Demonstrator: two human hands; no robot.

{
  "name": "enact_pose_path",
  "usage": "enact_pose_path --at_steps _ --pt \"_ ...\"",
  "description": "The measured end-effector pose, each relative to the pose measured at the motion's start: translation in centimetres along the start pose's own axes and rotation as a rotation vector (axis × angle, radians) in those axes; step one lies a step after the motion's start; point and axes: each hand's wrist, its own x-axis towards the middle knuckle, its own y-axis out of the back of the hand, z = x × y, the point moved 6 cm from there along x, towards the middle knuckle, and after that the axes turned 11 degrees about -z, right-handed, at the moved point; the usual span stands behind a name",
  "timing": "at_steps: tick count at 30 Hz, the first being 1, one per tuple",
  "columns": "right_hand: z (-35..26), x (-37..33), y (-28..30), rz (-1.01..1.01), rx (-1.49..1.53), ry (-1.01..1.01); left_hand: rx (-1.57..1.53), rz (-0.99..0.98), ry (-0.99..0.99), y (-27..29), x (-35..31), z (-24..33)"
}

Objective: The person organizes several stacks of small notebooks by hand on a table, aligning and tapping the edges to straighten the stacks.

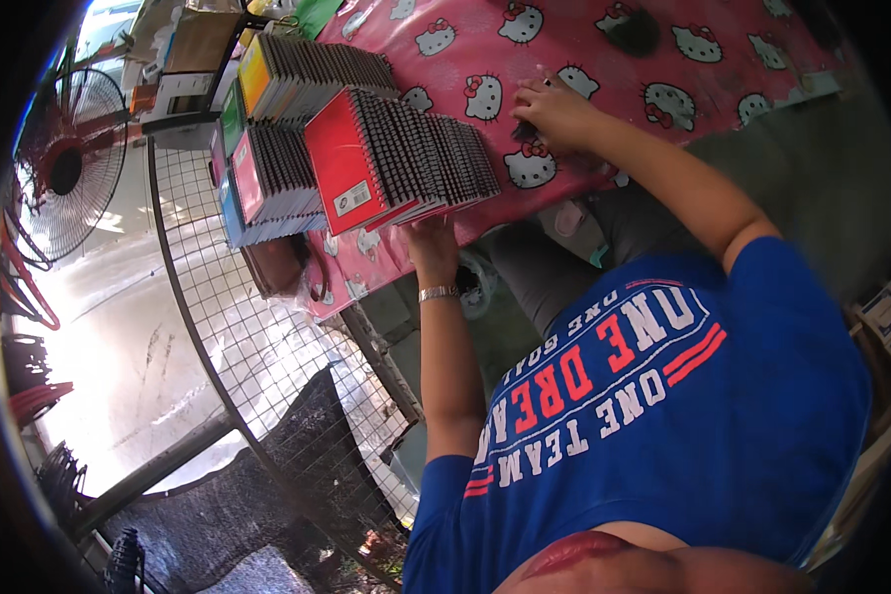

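Observation:
A row of red spiral notebooks [342, 173] with black coil bindings stands on the pink cartoon-cat tablecloth [475, 59]. My left hand [431, 238] is at the near edge of this row, its fingers mostly hidden beneath the notebooks. Farther right, over the cloth, my right hand [554, 114] has its fingers curled round something small and dark, too covered to name. Behind and left of the red row are yellow notebooks [257, 77], pink notebooks [252, 178], blue notebooks [236, 210] and green notebooks [232, 119], bound the same way.
A standing fan [69, 163] is at the far left, beside a wire mesh panel [203, 257]. Below the notebooks, a brown leather-like item [275, 265] hangs at the table's edge. Boxes [198, 45] are stacked behind. A dark rounded patch [634, 35] shows on the cloth's far side.

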Motion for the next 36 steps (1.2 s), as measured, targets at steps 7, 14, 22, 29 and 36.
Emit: enact_pose_path --at_steps 7,14,22,29,36 --pt "-7.0 7.2 -5.4 0.376 1.424 -0.022 0.110 -0.123 -0.101 0.0 -0.2 -2.1" --pt "-6.3 12.8 -4.3 -0.580 1.738 0.066 -0.043 -0.094 -0.192 -7.7 -4.2 -9.0" --pt "0.0 14.8 -1.4 -0.201 0.750 0.181 0.166 0.293 -0.337 -3.4 -1.2 -1.0" --pt "3.3 -3.3 -1.8 0.194 -0.226 0.150 0.289 -0.086 0.123 4.9 1.2 1.7" --pt "7.4 -8.8 0.5 0.377 0.539 -0.111 0.088 -0.175 0.109 -2.0 -4.7 -6.5"
